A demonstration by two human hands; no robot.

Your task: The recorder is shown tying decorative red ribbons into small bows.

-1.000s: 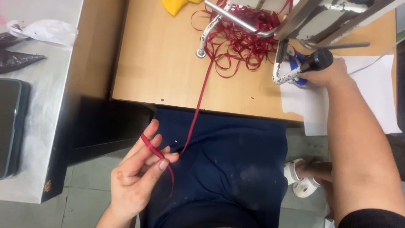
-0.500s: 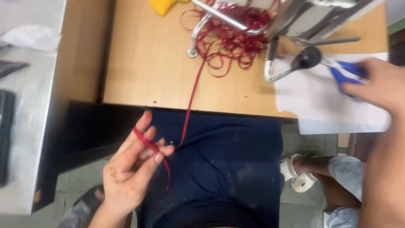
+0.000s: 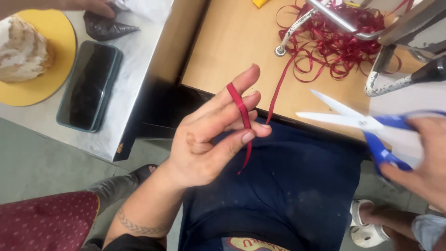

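Observation:
My left hand (image 3: 211, 139) is raised over my lap with a thin red ribbon (image 3: 242, 111) looped across its fingers and pinched by the thumb. The ribbon runs up to a tangled red heap (image 3: 334, 44) on the wooden table (image 3: 237, 42). My right hand (image 3: 420, 162) holds blue-handled scissors (image 3: 367, 124) with the blades apart, their tips pointing left toward the ribbon, a short way from it.
A metal frame (image 3: 353, 25) stands over the ribbon heap. On the grey counter at left lie a dark phone (image 3: 88, 86), a yellow plate (image 3: 44, 69) with a cake-like lump, and a dark piping bag (image 3: 107, 28) under another person's hand (image 3: 95, 7).
My right hand has left the table and brought the scissors down toward my left hand. My left hand has lifted higher with the ribbon, and the view has shifted left.

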